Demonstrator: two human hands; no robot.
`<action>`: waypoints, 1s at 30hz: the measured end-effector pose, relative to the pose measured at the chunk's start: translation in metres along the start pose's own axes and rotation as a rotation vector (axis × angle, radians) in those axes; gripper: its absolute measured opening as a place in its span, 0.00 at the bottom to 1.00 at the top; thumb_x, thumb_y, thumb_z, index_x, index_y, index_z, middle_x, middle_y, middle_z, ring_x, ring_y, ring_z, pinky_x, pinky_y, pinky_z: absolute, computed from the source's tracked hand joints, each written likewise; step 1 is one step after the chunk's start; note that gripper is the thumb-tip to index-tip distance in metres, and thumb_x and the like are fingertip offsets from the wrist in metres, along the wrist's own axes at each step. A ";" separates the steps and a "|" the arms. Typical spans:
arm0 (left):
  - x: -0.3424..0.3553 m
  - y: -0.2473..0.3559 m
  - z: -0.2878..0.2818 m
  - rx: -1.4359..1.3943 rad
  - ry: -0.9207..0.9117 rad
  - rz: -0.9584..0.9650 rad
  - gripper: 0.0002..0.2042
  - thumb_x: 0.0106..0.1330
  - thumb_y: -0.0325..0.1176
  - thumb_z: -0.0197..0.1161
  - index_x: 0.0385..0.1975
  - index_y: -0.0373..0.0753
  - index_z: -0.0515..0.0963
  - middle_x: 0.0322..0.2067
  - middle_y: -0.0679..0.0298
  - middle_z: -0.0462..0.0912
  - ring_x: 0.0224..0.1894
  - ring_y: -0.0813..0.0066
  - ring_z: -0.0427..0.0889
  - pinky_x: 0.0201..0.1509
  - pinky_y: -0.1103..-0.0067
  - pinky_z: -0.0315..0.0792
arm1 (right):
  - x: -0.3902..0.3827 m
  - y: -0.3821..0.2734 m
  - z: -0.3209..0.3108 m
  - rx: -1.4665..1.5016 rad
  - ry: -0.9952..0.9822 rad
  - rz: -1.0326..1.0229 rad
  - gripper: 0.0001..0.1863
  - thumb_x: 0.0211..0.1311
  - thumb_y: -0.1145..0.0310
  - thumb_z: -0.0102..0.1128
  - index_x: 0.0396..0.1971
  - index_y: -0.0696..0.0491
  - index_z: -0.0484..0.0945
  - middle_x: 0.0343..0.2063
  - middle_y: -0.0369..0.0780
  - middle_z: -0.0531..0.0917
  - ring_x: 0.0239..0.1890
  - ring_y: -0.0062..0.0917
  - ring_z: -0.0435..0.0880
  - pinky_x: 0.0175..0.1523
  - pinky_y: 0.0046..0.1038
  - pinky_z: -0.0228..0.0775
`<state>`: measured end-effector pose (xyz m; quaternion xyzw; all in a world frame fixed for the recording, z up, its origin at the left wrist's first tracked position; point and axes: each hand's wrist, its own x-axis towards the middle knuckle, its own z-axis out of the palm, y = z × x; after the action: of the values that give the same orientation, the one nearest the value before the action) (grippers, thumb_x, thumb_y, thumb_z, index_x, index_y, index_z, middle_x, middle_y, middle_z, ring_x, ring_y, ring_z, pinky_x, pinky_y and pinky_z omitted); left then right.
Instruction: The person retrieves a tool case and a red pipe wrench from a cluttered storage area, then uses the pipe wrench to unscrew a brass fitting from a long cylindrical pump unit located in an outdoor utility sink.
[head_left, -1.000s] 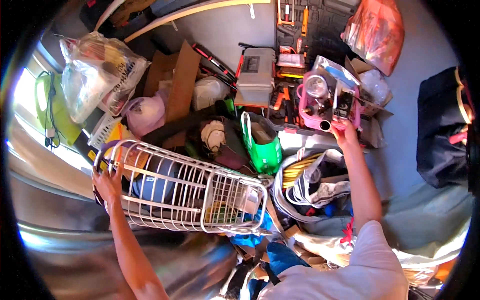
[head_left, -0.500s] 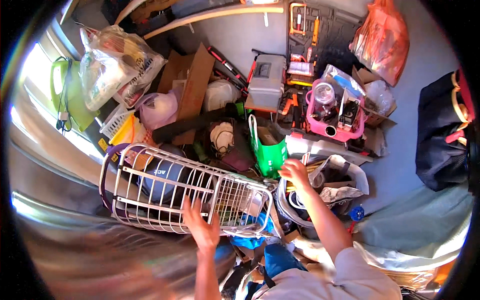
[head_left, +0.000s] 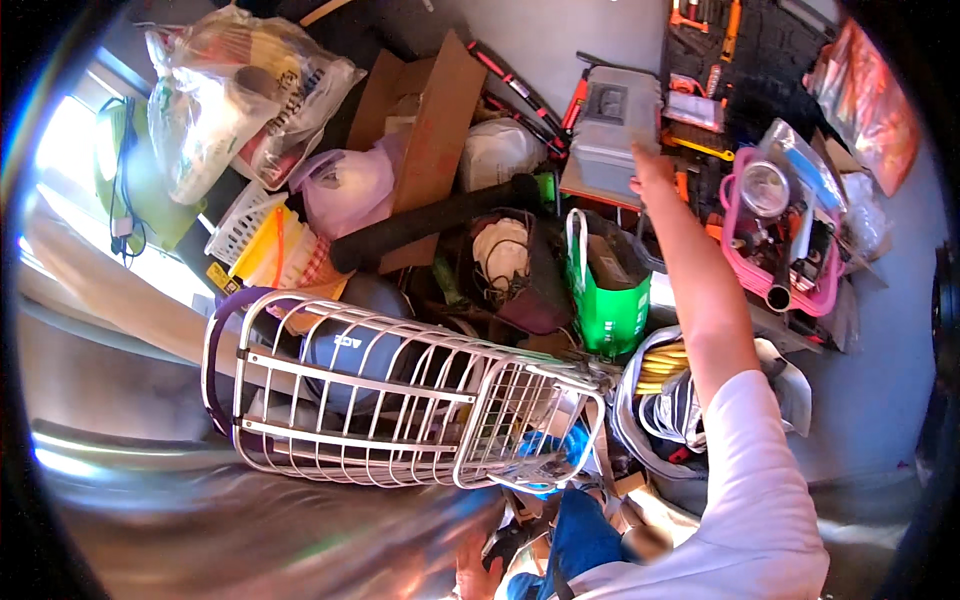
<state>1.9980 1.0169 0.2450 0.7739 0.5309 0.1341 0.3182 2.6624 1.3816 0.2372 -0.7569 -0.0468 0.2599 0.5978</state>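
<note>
My right arm stretches far forward, and my right hand (head_left: 652, 174) is at the right side of a grey toolbox (head_left: 618, 130). Its fingers are apart with nothing seen in them; whether they touch the box is unclear. Low in the view, my left hand (head_left: 478, 572) hangs near my legs, blurred and partly cut off, its fingers apart and nothing visible in it. A silver wire cart basket (head_left: 360, 400) lies on its side ahead of my left hand. A green bag (head_left: 612, 315) stands open below my right forearm, left of it.
Right of my arm is a pink basket (head_left: 735, 250) of small items. A round container (head_left: 625, 425) holds yellow and white hose. An upright cardboard flap (head_left: 432, 150), a black tube (head_left: 430, 225) and plastic bags (head_left: 240, 100) crowd the left. Orange-handled tools (head_left: 733, 30) sit in a black case.
My right hand has reached forward to the toolbox. My left hand has drawn back from above the wire basket to the lower edge. The view has shifted, moving the scene rightward.
</note>
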 end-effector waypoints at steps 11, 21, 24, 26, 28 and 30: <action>-0.007 -0.005 0.017 -0.147 -0.027 -0.014 0.21 0.60 0.26 0.59 0.55 0.33 0.70 0.48 0.42 0.76 0.51 0.41 0.74 0.56 0.59 0.68 | -0.040 -0.018 0.006 0.219 -0.084 0.187 0.35 0.58 0.51 0.67 0.61 0.50 0.64 0.64 0.37 0.65 0.52 0.35 0.78 0.52 0.66 0.65; 0.073 0.023 0.066 -0.580 -0.144 -0.165 0.27 0.57 0.28 0.70 0.57 0.33 0.70 0.54 0.51 0.75 0.57 0.62 0.75 0.55 0.71 0.74 | -0.135 0.045 0.029 0.468 -0.246 0.037 0.29 0.59 0.56 0.65 0.56 0.52 0.68 0.53 0.42 0.73 0.53 0.37 0.76 0.43 0.46 0.82; 0.174 0.079 0.059 -0.873 -0.176 -0.067 0.32 0.60 0.28 0.68 0.65 0.37 0.62 0.63 0.57 0.67 0.61 0.67 0.70 0.63 0.71 0.66 | -0.173 0.042 0.018 0.430 -0.141 0.094 0.31 0.59 0.57 0.66 0.52 0.61 0.63 0.54 0.48 0.69 0.51 0.40 0.76 0.40 0.43 0.85; 0.248 0.108 0.069 -1.279 -0.188 -0.120 0.31 0.62 0.27 0.65 0.66 0.37 0.61 0.67 0.59 0.62 0.66 0.68 0.65 0.67 0.72 0.62 | -0.187 0.044 -0.003 0.407 -0.133 0.092 0.31 0.59 0.56 0.66 0.50 0.63 0.62 0.53 0.49 0.69 0.50 0.39 0.76 0.38 0.40 0.85; 0.331 0.118 0.085 -1.290 -0.066 -0.097 0.37 0.67 0.54 0.58 0.68 0.35 0.56 0.67 0.52 0.60 0.68 0.58 0.61 0.69 0.67 0.59 | -0.197 0.046 -0.020 0.383 -0.150 0.090 0.32 0.59 0.56 0.66 0.50 0.64 0.61 0.53 0.48 0.69 0.49 0.37 0.77 0.37 0.39 0.86; 0.405 0.119 0.084 -1.514 -0.068 -0.273 0.44 0.62 0.65 0.55 0.67 0.35 0.57 0.64 0.51 0.63 0.64 0.57 0.66 0.65 0.67 0.64 | -0.215 0.033 -0.029 0.412 -0.224 0.060 0.31 0.59 0.56 0.65 0.50 0.63 0.63 0.52 0.48 0.70 0.48 0.36 0.77 0.35 0.37 0.86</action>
<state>2.2936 1.3266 0.2042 0.2765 0.3750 0.3967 0.7909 2.4830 1.2645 0.2833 -0.5863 -0.0362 0.3639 0.7228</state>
